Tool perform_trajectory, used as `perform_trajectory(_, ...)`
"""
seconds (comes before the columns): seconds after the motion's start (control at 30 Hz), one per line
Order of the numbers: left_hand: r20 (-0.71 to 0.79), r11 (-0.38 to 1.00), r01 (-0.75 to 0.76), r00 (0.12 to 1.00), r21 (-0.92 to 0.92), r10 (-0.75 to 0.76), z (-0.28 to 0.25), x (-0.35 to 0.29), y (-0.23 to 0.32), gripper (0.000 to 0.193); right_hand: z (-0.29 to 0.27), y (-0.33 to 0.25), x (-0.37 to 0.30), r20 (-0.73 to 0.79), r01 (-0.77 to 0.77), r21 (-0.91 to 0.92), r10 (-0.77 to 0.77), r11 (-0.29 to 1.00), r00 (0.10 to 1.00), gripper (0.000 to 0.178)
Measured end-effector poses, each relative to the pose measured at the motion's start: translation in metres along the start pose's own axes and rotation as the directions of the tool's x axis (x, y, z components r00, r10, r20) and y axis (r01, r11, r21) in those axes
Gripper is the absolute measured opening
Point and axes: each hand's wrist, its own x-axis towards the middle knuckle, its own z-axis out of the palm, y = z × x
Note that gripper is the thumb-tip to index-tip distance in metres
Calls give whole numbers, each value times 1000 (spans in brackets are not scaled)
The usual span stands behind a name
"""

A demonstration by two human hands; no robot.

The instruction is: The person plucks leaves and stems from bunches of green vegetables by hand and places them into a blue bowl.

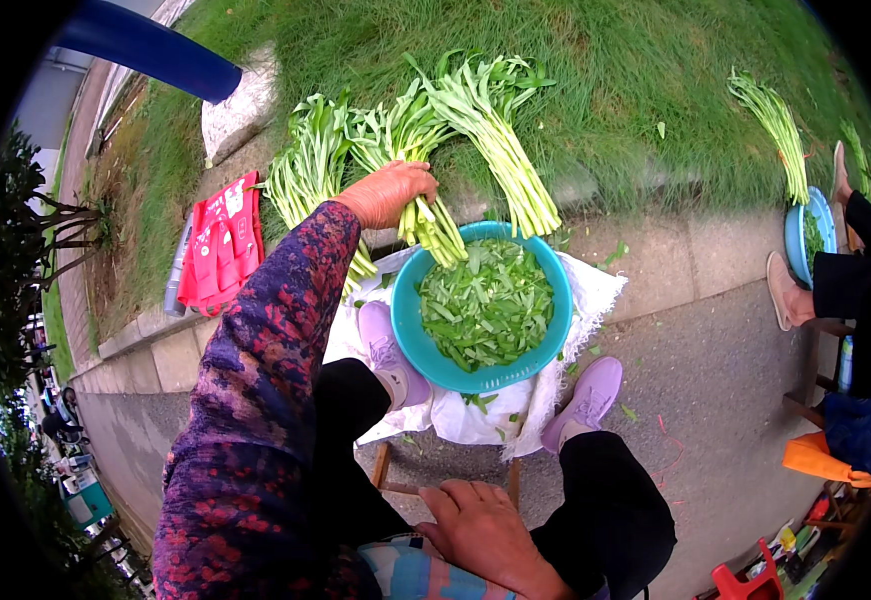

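My left hand (391, 192), at the end of a dark floral sleeve, is closed around the middle bunch of leafy greens (434, 232). Its pale cut stalks point toward me, by the rim of a turquoise basin (408, 335). Short cut green pieces (496, 300) fill much of the basin. A second bunch (511, 160) lies to the right, its stalk ends at the basin's far rim. Another bunch (306, 170) lies on the left, partly hidden behind my arm. My right hand (486, 530) rests on my lap with its fingers stretched out, holding nothing.
The basin stands over a white sack (596, 295) between my shoes, beside the kerb and grass. A red bag (226, 245) lies at left, under a blue pole (151, 50). At right, another person sits by a blue basin (801, 240) and more greens (776, 130).
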Motion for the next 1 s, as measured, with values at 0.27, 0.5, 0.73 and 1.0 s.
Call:
perform_trajectory(0.27,52,971,-56,998,234,45,-1,13,6,35,0,1,1,12,1,-4,-1,1000,1000,40)
perform_trajectory(0.5,38,998,-19,999,-57,21,4,29,-7,29,0,4,1,-2,0,-7,0,1000,1000,40)
perform_trajectory(0.73,-278,625,-112,945,-773,-174,2,12,-12,17,0,3,3,-5,-1,8,1,1000,1000,39)
perform_trajectory(1.0,-346,515,-105,850,-851,-397,-14,-4,14,16,8,28,36,-211,-17,135,45,991,976,31)
